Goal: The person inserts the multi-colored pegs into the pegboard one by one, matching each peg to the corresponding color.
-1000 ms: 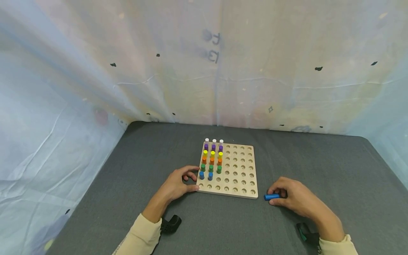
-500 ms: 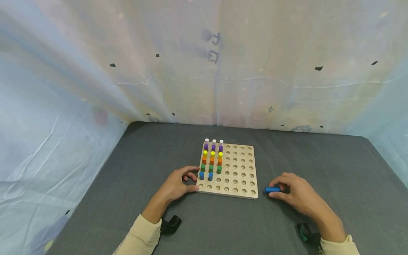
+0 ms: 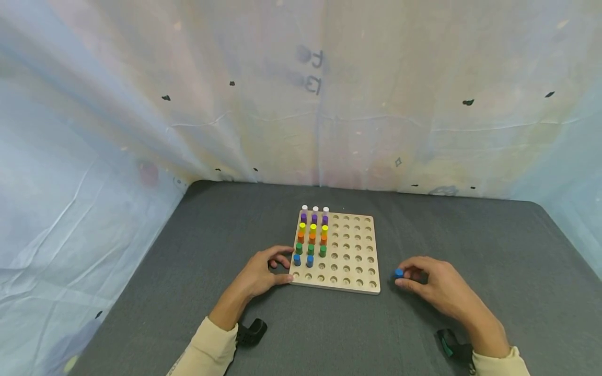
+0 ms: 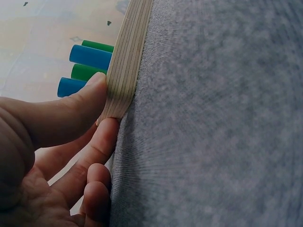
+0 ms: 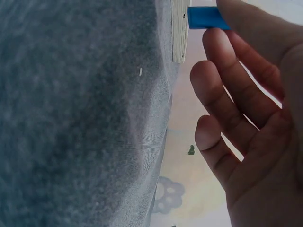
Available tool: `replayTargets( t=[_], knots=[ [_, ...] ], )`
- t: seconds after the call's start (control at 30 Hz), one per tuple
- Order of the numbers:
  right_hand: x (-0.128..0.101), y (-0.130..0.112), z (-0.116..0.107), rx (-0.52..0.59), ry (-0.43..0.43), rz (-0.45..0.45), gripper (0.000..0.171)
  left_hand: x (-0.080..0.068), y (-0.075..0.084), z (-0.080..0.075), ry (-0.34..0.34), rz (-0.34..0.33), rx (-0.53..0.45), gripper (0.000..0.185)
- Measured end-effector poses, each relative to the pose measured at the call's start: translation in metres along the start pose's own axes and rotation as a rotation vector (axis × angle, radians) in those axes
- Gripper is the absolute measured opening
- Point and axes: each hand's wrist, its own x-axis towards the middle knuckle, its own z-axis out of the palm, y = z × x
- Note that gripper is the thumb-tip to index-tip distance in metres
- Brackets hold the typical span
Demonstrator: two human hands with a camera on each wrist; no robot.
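Note:
In the head view, a square wooden pegboard [image 3: 350,254] lies on the table with coloured pegs standing in its left columns. My left hand [image 3: 260,271] holds the board at its left side, thumb near the front corner; in the left wrist view the thumb [image 4: 87,101] meets its layered edge. Two blue pegs [image 3: 310,261] stand in one row, in front of three green pegs [image 3: 311,249]. Right of the board, my right hand [image 3: 435,282] pinches another blue peg [image 5: 207,18] between thumb and fingers, its end showing in the head view. The other right fingers are loosely bent.
White, purple, yellow and orange pegs [image 3: 312,238] fill the rows farther back. A dark grey cloth [image 3: 226,224] covers the table, with a pale sheet [image 3: 376,94] hanging behind. Black wrist devices [image 3: 251,332] sit on both forearms.
The blue peg in my right hand has risen slightly away from me and turned from lying sideways to end-up. My left hand stays at the pegboard.

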Motion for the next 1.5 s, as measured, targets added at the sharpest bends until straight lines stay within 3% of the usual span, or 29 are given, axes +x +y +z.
replayTargets(
  t=[0.3, 0.63, 1.07, 1.2, 1.5],
  knots=[
    [0.001, -0.001, 0.004, -0.010, 0.028, -0.020, 0.014, 0.000, -0.002, -0.002, 0.005, 0.014, 0.004, 0.059],
    [0.016, -0.029, 0.012, 0.047, 0.037, -0.070, 0.014, -0.002, -0.005, -0.007, 0.025, 0.018, 0.030, 0.059],
    [0.051, -0.080, 0.026, 0.165, -0.037, -0.135, 0.014, 0.002, -0.004, -0.007, 0.030, 0.025, 0.019, 0.057],
    [0.059, -0.091, 0.034, 0.155, -0.047, -0.156, 0.014, 0.002, -0.004, -0.007, 0.028, 0.024, 0.019, 0.057],
    [0.065, -0.103, 0.051, 0.179, -0.114, -0.095, 0.010, -0.002, -0.006, 0.001, 0.008, 0.042, 0.000, 0.057]
  ],
)
